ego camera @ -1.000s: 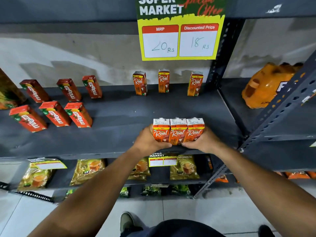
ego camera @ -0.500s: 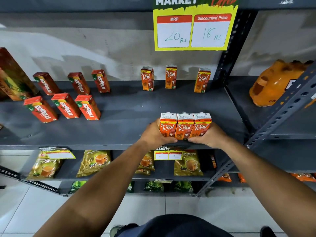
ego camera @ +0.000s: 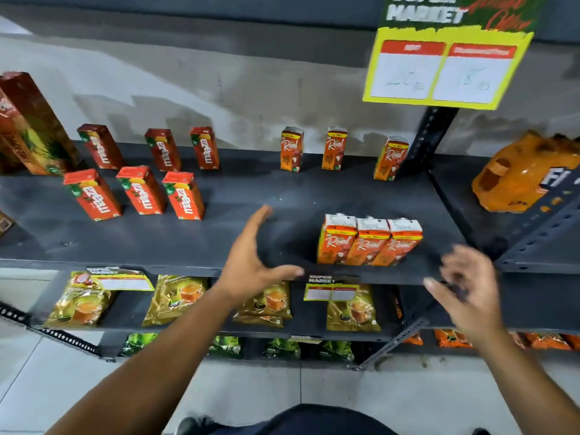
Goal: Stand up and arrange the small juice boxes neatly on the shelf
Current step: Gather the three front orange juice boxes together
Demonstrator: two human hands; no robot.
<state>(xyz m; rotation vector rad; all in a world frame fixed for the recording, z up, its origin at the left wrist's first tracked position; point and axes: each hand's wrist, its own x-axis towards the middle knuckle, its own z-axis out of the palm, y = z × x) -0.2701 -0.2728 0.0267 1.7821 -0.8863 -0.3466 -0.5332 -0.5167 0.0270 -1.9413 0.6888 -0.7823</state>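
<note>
Both hands (ego camera: 251, 265) released the boxes (ego camera: 368, 241) on the shelf (ego camera: 219, 240).

A yellow price sign (ego camera: 445, 67) hangs above; tea packets (ego camera: 177, 299) line the lower shelf.

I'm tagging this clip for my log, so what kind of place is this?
Most likely a small supermarket or grocery shop. A yellow price sign headed "Super Market" hangs over a metal shelf stocked with juice boxes, with tea packets on the rack below.
</note>
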